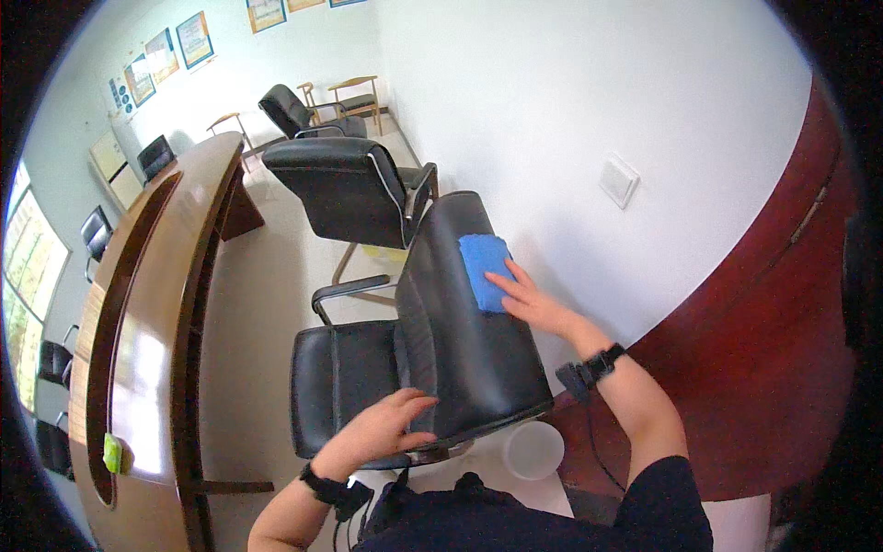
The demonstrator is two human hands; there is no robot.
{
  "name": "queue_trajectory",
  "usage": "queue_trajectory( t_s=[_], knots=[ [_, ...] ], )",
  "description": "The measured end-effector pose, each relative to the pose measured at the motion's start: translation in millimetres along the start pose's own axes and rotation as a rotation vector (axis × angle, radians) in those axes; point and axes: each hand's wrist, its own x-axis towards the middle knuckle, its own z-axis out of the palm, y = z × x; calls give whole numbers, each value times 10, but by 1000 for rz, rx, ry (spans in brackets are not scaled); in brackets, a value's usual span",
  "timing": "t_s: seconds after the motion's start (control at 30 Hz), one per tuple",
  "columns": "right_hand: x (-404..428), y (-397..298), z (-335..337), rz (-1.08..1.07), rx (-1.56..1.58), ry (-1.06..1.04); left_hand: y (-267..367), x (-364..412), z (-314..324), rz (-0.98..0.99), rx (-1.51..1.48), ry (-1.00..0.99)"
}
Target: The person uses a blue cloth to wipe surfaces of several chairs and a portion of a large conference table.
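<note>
In front of me stands a black leather-look armchair [476, 352] with its padded backrest toward me. A folded blue cloth [485, 269] lies on the upper part of that backrest. My right hand [534, 300] rests its spread fingertips on the cloth's right side, pressing from above and not closed around it. Near the lower left side of the backrest is my left hand [393, 424], thumb and fingers apart, with nothing in it. Whether its fingertips touch the leather, I cannot tell. Both wrists wear black bands with cables.
A white bucket [533, 450] stands on the floor by the chair. Another black armchair [338, 186] is just beyond. To the left runs a long curved wooden table [155, 310] with a green cloth [112, 453] on it. A wall with a white switch plate [619, 181] and dark red panelling [731, 359] bound the right.
</note>
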Motion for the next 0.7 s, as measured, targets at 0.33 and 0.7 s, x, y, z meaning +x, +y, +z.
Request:
queue_trajectory(
  t_s=[0.33,0.7],
  knots=[
    [-1391,-396,841,141,813,254,138,126,8,-18,-65,-17],
    [-824,-1468,1237,28,470,104,179,-504,-562,26,21,325]
  ],
)
